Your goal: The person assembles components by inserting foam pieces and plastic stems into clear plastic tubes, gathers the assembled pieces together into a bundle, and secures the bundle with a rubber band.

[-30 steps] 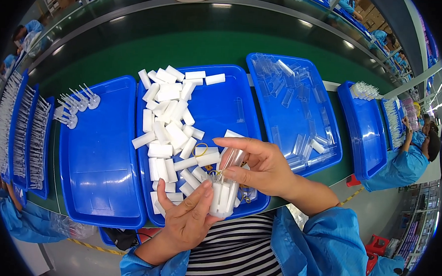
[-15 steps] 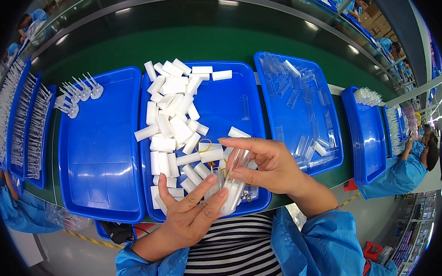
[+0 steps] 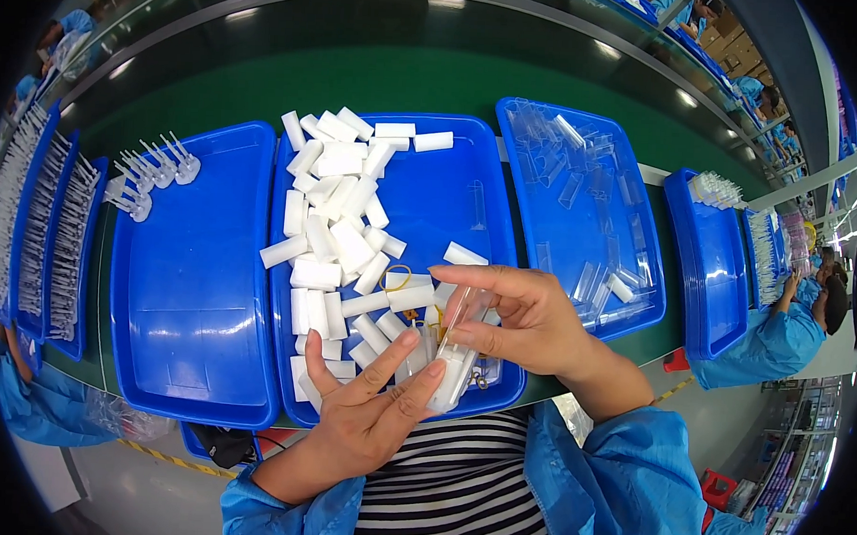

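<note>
My right hand (image 3: 517, 314) grips the upper end of a clear tube (image 3: 467, 314) between thumb and fingers. A white block (image 3: 454, 374) shows in the tube's lower part. At that lower end, the fingertips of my left hand (image 3: 369, 413) press on the tube, its other fingers spread apart. Another clear piece (image 3: 426, 340) stands by the left fingertips; whether it is held I cannot tell. Below both hands is a blue tray (image 3: 442, 187) with many white blocks (image 3: 342, 159), a yellow rubber band (image 3: 398, 278) and some small metal parts (image 3: 481, 377).
To the right, a blue tray (image 3: 554, 240) holds loose clear tubes (image 3: 571, 190). On the left, another blue tray (image 3: 193, 295) has several white stemmed parts (image 3: 155, 170) in its far corner. Stacked trays (image 3: 705, 280) stand far right; racks of white parts (image 3: 30, 202) stand far left.
Both hands keep nearly the same hold on the tube. The view has shifted slightly; nothing has been let go or picked up.
</note>
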